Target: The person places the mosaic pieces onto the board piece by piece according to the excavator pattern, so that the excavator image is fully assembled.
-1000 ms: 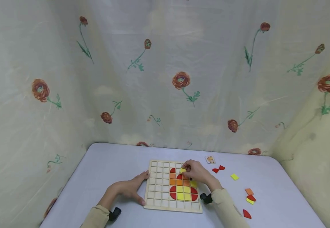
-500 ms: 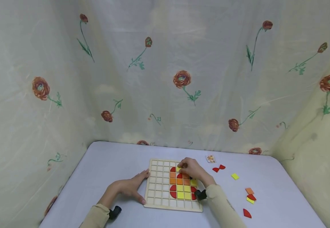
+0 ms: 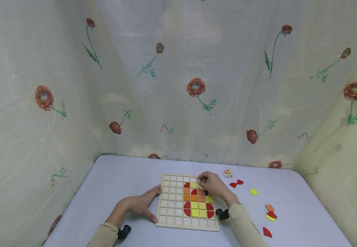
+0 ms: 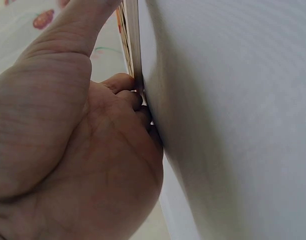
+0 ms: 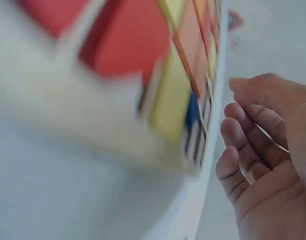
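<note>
Fingers of the right hand (image 3: 213,186) are loosely bent over the upper right of the wooden grid board (image 3: 187,227), with nothing visible between them; those of the left hand (image 3: 139,203) are spread along its left edge, thumb at the near corner. From where I stand, that wide span probably steadies the board. Behind hangs a floral curtain (image 3: 178,55), then comes the white-covered table (image 3: 126,175), and on it the board lies flat, near edge toward the person, sides running away toward the curtain. It looks roughly square, so I can't pick out a long axis. Coloured pieces fill cells toward its right, including a yellow square (image 3: 193,185). Off to the right lie a small picture card (image 3: 227,173), seemingly placed for easy viewing, and loose pieces within the right hand's likely reach: an orange square (image 3: 269,208), a red quarter-round (image 3: 267,232).
</note>
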A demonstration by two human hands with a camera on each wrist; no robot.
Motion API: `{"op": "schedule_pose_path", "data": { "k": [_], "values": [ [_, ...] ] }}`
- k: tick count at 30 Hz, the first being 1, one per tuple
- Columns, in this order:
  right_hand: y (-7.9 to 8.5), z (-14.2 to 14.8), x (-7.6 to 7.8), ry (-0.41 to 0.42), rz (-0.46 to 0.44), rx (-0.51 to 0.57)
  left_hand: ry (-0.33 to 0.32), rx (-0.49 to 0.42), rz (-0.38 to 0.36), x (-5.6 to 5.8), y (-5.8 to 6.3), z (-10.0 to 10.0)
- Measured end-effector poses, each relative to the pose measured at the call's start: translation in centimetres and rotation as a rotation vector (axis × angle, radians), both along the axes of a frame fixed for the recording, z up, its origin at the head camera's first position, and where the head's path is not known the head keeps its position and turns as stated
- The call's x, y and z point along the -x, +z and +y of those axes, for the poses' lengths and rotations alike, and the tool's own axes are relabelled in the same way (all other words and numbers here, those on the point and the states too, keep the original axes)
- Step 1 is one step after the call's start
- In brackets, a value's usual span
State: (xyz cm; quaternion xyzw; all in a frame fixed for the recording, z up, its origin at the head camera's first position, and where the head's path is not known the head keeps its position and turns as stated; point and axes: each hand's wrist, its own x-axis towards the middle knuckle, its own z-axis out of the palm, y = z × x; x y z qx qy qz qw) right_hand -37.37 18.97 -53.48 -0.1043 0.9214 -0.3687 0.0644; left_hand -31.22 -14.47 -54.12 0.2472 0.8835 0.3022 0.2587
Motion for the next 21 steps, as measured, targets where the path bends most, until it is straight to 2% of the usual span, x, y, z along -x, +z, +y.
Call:
{"op": "schedule_pose_path", "data": {
  "k": [7, 12, 17, 21],
  "values": [
    [0.6, 5.7, -0.1, -0.027, 0.058, -0.047, 0.001, 0.011, 0.013, 0.0, -0.1, 0.0],
    [0.4, 9.3, -0.3, -0.072, 0.053, -0.097, 0.002, 0.011, 0.009, -0.2, 0.3, 0.0],
    [-0.2, 11.4, -0.6, -0.077, 0.052, -0.141, 0.004, 0.011, 0.013, -0.1, 0.1, 0.1],
    [-0.7, 12.2, -0.7, -0.047, 0.108, -0.153, 0.005, 0.012, 0.012, 0.0, 0.0, 0.2]
  ]
}}
